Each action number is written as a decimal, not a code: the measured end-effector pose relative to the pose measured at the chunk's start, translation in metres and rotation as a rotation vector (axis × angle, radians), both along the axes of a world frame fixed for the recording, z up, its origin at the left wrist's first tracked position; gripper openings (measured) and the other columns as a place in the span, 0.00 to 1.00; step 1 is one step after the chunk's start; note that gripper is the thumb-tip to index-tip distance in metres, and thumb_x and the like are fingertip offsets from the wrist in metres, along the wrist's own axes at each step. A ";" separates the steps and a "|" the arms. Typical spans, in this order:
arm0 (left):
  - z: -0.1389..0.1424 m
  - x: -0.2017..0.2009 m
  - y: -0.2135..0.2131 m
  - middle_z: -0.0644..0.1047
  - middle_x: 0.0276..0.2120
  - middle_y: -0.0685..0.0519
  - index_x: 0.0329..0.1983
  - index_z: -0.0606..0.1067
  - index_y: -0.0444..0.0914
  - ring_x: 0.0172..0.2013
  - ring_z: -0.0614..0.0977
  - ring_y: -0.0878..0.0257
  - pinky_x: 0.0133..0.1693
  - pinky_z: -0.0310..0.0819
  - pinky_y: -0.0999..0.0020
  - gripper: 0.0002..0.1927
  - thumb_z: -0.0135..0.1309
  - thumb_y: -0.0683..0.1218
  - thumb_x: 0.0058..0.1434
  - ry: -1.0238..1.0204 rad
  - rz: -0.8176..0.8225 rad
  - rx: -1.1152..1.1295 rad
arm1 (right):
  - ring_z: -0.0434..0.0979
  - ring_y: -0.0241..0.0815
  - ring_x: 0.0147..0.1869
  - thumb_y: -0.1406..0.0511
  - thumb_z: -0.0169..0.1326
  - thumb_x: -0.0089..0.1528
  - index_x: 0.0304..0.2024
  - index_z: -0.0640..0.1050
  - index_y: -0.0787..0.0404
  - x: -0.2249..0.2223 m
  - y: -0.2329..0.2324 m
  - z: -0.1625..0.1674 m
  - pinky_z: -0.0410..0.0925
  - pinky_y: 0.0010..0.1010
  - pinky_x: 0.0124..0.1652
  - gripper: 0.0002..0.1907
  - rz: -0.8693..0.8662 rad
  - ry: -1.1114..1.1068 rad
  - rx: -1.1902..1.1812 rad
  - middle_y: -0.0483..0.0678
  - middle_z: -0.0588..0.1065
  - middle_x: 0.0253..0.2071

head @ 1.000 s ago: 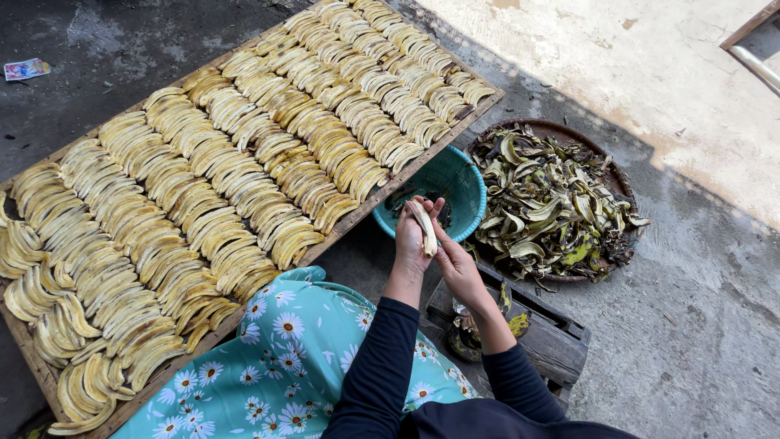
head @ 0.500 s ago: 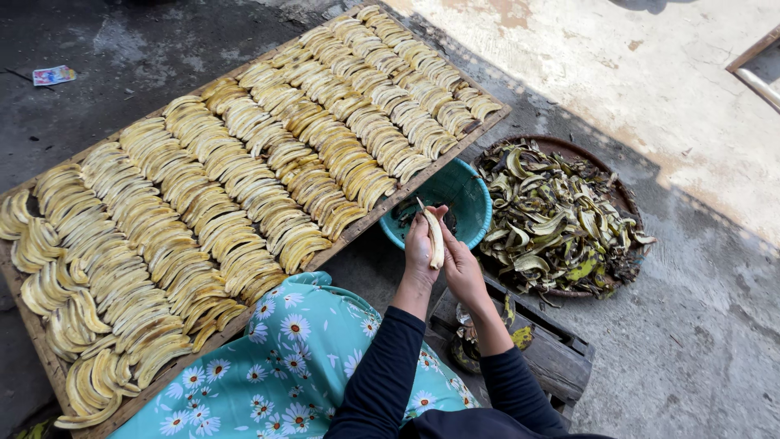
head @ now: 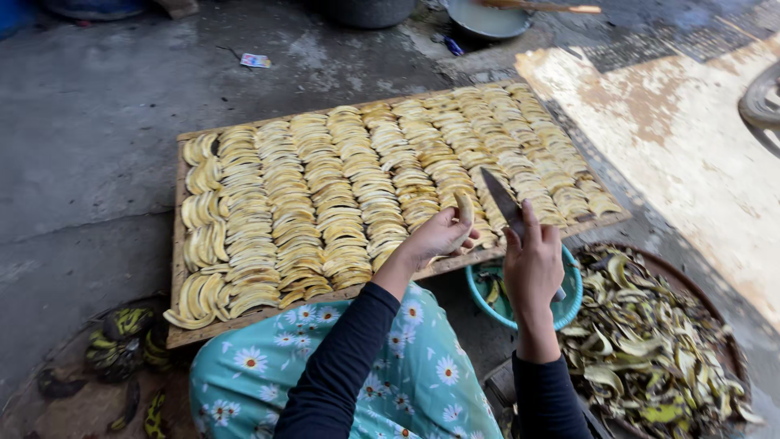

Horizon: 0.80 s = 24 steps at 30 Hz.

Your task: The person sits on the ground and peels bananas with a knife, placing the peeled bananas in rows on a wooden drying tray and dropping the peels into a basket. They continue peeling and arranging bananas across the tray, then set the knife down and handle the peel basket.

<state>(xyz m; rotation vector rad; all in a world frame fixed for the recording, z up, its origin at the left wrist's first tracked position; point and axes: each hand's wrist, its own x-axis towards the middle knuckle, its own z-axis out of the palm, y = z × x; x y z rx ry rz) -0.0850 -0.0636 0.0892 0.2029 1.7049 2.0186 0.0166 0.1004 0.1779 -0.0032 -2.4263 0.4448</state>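
Note:
My left hand (head: pixel 439 236) holds a pale peeled banana piece (head: pixel 465 210) upright, just above the near edge of a wooden tray (head: pixel 176 268). The tray is covered with rows of yellow banana slices (head: pixel 341 195). My right hand (head: pixel 532 268) grips a knife (head: pixel 502 202) whose blade points up and away, close beside the banana piece. Both hands sit over the tray's near right corner, above a teal bowl (head: pixel 573 299). My arms wear dark sleeves.
A round basket of green-brown banana peels (head: pixel 650 349) lies at the right. Dark bananas (head: pixel 122 341) lie on the ground at the lower left. My knee in teal flowered cloth (head: pixel 406 382) is below the tray. A grey basin (head: pixel 487 16) stands at the far edge.
The view has swung round, so the tray now lies straight ahead. My hands have parted: the left carries the banana piece over the tray, the right lifts the knife clear.

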 end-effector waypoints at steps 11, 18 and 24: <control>0.013 -0.079 -0.269 0.80 0.42 0.54 0.53 0.73 0.36 0.39 0.82 0.66 0.34 0.83 0.68 0.14 0.47 0.49 0.72 0.007 0.668 0.093 | 0.64 0.28 0.24 0.59 0.52 0.70 0.62 0.69 0.56 -0.131 -0.243 0.015 0.61 0.23 0.23 0.19 0.929 -0.630 -1.487 0.38 0.65 0.26; -0.036 -0.060 -0.309 0.79 0.40 0.55 0.50 0.72 0.40 0.38 0.82 0.66 0.32 0.76 0.70 0.12 0.56 0.47 0.67 -0.110 0.773 -0.125 | 0.62 0.32 0.16 0.56 0.63 0.61 0.57 0.71 0.62 -0.185 -0.304 -0.072 0.57 0.27 0.17 0.27 0.720 -0.877 -0.878 0.41 0.65 0.18; -0.047 -0.086 -0.303 0.81 0.42 0.53 0.49 0.74 0.37 0.41 0.82 0.66 0.41 0.77 0.70 0.16 0.64 0.39 0.59 0.214 0.677 -0.118 | 0.63 0.30 0.18 0.58 0.64 0.63 0.50 0.74 0.67 -0.219 -0.304 -0.096 0.59 0.25 0.17 0.22 0.752 -0.961 -1.098 0.40 0.67 0.20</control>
